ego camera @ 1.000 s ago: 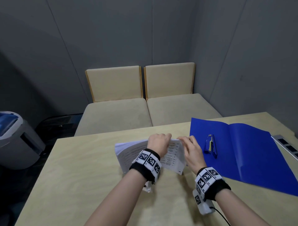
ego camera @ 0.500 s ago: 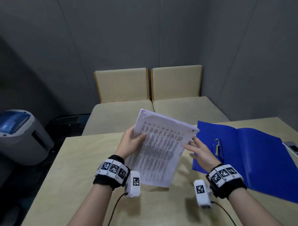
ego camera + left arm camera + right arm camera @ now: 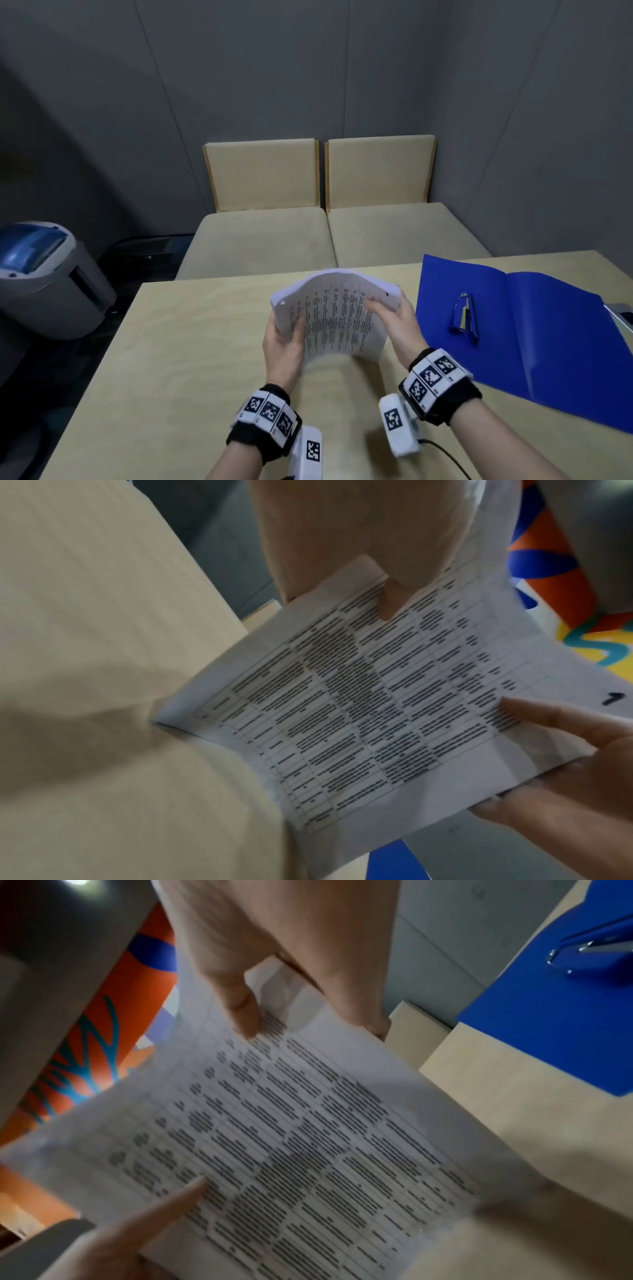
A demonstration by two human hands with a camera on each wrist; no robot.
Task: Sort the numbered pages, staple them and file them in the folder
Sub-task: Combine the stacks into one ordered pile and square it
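Note:
A stack of printed pages [image 3: 335, 318] stands on end over the wooden table [image 3: 171, 359], bowed toward me, its lower edge at or just above the tabletop. My left hand [image 3: 291, 329] grips its left edge, thumb on the front. My right hand [image 3: 387, 308] grips the right edge the same way. In the left wrist view the top page [image 3: 377, 710] carries a table of text and a handwritten "1" [image 3: 613, 697]. The blue folder [image 3: 548, 325] lies open to the right, with the stapler [image 3: 466, 318] on its left half. The folder [image 3: 548, 1020] and stapler [image 3: 596, 953] also show in the right wrist view.
Two beige chairs [image 3: 325, 236] stand behind the table's far edge. A grey and blue machine [image 3: 48, 277] sits on the floor at the left. A small flat device [image 3: 621, 313] lies at the table's right edge, beside the folder.
The pages lay on the table a second ago, were lifted and tilted by my left hand, and now stand on end with both hands gripping their side edges.

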